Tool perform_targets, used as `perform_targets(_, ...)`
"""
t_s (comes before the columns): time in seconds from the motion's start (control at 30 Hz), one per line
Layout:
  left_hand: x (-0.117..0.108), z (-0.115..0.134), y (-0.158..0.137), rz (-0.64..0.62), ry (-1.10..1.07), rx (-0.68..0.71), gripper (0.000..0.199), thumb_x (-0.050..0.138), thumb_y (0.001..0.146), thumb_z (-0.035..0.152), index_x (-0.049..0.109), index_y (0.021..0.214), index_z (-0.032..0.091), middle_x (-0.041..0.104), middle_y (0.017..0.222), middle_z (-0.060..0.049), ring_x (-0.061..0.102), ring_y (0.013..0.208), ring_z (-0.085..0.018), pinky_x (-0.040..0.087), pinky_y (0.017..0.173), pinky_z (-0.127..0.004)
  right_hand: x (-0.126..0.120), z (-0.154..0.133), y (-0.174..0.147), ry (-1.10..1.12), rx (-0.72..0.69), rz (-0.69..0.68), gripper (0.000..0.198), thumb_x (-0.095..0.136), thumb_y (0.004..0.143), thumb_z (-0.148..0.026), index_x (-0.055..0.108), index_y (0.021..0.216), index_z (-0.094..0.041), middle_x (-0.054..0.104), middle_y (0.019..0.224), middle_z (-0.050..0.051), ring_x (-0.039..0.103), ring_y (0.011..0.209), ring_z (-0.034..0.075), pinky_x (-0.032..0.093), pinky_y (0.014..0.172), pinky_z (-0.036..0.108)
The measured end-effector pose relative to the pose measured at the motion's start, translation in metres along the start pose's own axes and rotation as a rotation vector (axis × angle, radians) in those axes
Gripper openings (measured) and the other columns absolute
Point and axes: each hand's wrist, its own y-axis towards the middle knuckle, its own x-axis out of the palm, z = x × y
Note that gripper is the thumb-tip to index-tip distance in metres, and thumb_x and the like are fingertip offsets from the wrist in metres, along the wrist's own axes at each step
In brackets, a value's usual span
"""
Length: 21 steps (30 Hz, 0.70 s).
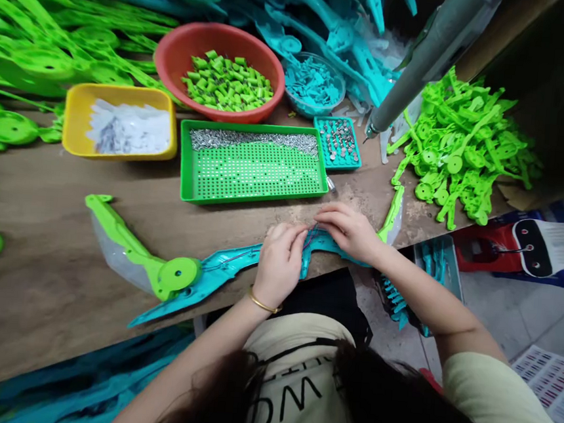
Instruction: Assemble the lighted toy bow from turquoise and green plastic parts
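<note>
A blue plastic bow-shaped toy half (231, 263) lies along the table's front edge, its inner side up. Thin dark wires (311, 229) run along it and show between my two hands. A green limb with a round hub (178, 275) and a clear piece is joined at its left; another green limb (393, 211) is at its right. My left hand (280, 261) is closed over the middle of the blue half, finger and thumb pinching at the wires. Opposite it, my right hand (348, 232) has its fingers bent together on the same wires. The fingertips are partly hidden.
Behind stand a green perforated tray (253, 199) of small screws, a blue tray (358, 159) of metal bits, a yellow tub (119, 152), a red bowl (176, 64) and a clear bowl (315, 109). Green parts (460, 148) are heaped right. A grey tool (418, 59) hangs overhead.
</note>
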Motion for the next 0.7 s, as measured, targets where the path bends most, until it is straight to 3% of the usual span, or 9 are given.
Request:
perform_targets(0.3, 0.021, -0.01, -0.027, 0.027, 0.323, 0.256, 0.046, 0.032, 0.093, 0.009, 0.056, 0.132, 0.011, 0.059, 0.1, -0.014, 0.048, 0.093, -0.024, 0.044, 0.084, -0.039, 0.002, 0.019, 0.012, 0.069, 0.056, -0.161, 0.027, 0.046, 0.094, -0.017, 0.065, 0.112, -0.015, 0.066, 0.115, 0.013, 0.064, 0.107, 0.018, 0.054, 0.093, 0.037)
perform_targets(0.5, 0.016, -0.012, -0.028, -0.039, 0.517, 0.404, 0.045, 0.034, 0.09, 0.006, 0.059, 0.127, 0.008, 0.059, 0.097, -0.015, 0.045, 0.09, -0.025, 0.042, 0.08, -0.038, 0.003, 0.023, 0.015, 0.014, 0.051, -0.194, 0.026, 0.047, 0.094, -0.018, 0.068, 0.108, -0.013, 0.067, 0.114, 0.014, 0.066, 0.104, 0.02, 0.055, 0.092, 0.037)
perform_targets(0.7, 0.009, -0.009, -0.02, -0.111, 0.604, 0.457, 0.038, 0.039, 0.093, 0.012, 0.064, 0.121, 0.01, 0.061, 0.092, -0.013, 0.047, 0.087, -0.025, 0.041, 0.079, -0.038, -0.007, 0.021, 0.024, 0.065, 0.08, -0.258, 0.023, 0.052, 0.09, -0.014, 0.066, 0.108, -0.014, 0.071, 0.109, 0.011, 0.067, 0.103, 0.019, 0.054, 0.093, 0.037)
